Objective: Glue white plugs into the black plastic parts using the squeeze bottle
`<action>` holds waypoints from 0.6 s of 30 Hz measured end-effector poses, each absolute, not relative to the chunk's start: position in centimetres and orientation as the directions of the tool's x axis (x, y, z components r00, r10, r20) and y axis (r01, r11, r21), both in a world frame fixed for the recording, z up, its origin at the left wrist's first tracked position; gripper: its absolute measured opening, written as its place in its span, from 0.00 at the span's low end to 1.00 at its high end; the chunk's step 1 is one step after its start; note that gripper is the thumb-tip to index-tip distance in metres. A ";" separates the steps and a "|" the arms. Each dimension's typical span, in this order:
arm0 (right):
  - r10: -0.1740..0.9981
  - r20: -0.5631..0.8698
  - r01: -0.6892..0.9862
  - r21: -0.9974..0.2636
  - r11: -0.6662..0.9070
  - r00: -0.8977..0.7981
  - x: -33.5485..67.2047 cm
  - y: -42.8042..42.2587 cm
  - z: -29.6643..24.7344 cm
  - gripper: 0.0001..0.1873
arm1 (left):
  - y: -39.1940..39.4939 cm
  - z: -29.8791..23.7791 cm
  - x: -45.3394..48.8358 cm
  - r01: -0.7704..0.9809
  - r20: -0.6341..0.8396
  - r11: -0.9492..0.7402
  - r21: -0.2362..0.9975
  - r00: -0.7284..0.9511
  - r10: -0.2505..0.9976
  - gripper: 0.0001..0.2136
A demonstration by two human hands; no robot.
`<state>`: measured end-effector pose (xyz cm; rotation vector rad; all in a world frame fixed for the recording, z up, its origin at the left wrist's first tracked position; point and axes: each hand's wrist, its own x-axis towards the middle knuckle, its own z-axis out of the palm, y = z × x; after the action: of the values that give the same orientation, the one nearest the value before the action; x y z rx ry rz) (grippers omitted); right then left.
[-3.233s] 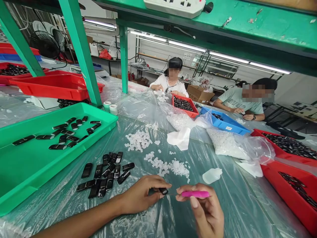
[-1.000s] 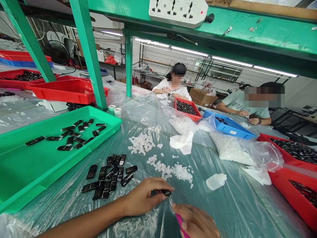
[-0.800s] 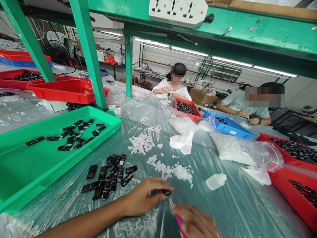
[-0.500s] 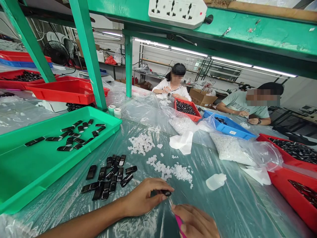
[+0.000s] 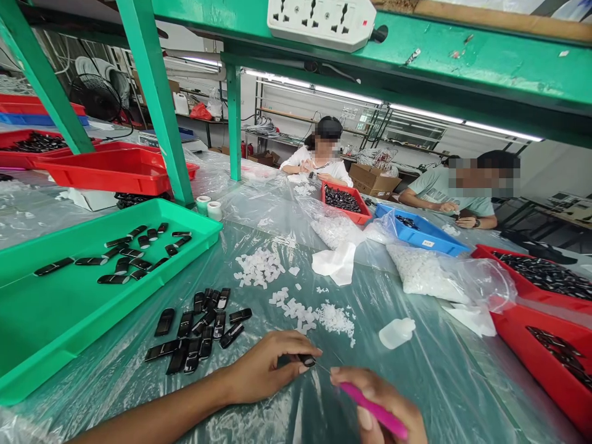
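My left hand (image 5: pixel 271 365) is closed in a pinch on a small glossy black plastic piece (image 5: pixel 306 359), held just above the plastic-covered table. Beside it, my right hand (image 5: pixel 379 401) grips a pink-handled tool (image 5: pixel 370 408) with a thin metal tip. That tip points at the black piece; whether they touch I cannot tell. Left of my hands lies a group of similar black pieces (image 5: pixel 206 325). Beyond my fingers are small white bits (image 5: pixel 335 319) and larger white pieces (image 5: pixel 259 267) in loose piles.
A green tray (image 5: pixel 92 314) with several black pieces stands at left. To the right are a small white bottle (image 5: pixel 396 333), a bag of white pieces (image 5: pixel 425 271) and red trays (image 5: pixel 541 351). Two people (image 5: pixel 324 154) sit across the table. A green frame (image 5: pixel 155 92) rises ahead.
The pink-handled tool has swung to a flatter angle, its handle turning right with my right hand. My left hand keeps its pinch on the black piece. The whole view has shifted slightly.
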<state>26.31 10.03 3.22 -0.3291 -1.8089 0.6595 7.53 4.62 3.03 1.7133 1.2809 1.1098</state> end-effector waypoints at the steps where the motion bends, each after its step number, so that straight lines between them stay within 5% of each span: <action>1: 0.578 0.757 -0.131 -0.634 0.762 -0.304 26.3 10.1 3.1 0.06 | 4.6 3.0 7.6 0.351 0.214 -0.249 0.902 0.137 0.967 0.15; 11: 0.642 0.715 -0.150 -0.692 0.706 -0.276 26.1 10.1 2.8 0.06 | 4.6 3.1 7.5 0.349 0.179 -0.207 0.914 0.110 0.978 0.14; 15: 0.517 0.781 0.196 -0.478 0.856 -0.351 27.5 12.1 3.6 0.09 | 4.6 2.1 7.4 0.322 0.095 -0.088 0.943 -0.007 0.995 0.14; 18: 0.539 0.592 0.471 -0.283 0.835 -0.600 28.6 15.1 3.9 0.08 | 4.9 0.5 7.3 0.207 0.045 -0.017 0.978 -0.132 0.990 0.17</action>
<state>28.56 15.07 3.85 -0.7339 -2.3168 0.1262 7.30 4.91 0.52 1.3175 1.4499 1.2293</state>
